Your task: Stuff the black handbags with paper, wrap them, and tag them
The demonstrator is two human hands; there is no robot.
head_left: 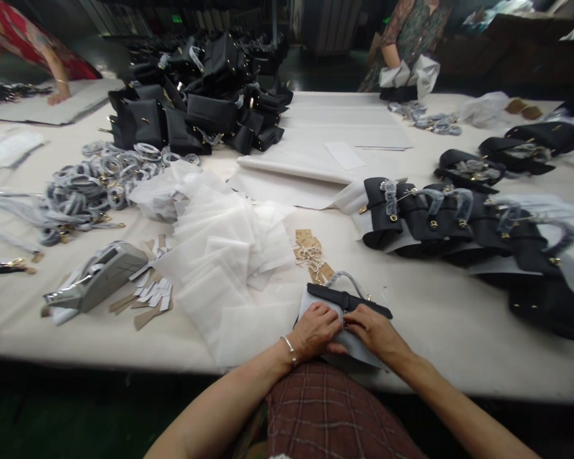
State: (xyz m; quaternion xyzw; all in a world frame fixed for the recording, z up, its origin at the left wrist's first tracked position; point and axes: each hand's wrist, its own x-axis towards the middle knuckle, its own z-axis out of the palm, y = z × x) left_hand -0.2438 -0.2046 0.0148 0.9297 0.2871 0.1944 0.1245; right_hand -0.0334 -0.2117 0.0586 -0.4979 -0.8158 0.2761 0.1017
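A small black handbag point(347, 299) lies at the table's near edge, its front covered by a grey-white wrapping sheet point(354, 344). My left hand point(316, 331) presses on the sheet with fingers curled. My right hand point(375, 328) pinches at the bag's clasp area in the middle, fingers closed on the sheet or clasp. The bag's wrapped handle point(347, 277) arches just behind. Several tan paper tags with strings point(310, 252) lie behind the bag.
Thin white sheets point(224, 255) are piled at left, next to a grey tape dispenser point(100, 277) and label strips. Wrapped black bags point(459, 220) line the right side. A heap of black bags point(201, 95) and coiled wrapped straps point(95, 178) sit farther back. Other people work across the table.
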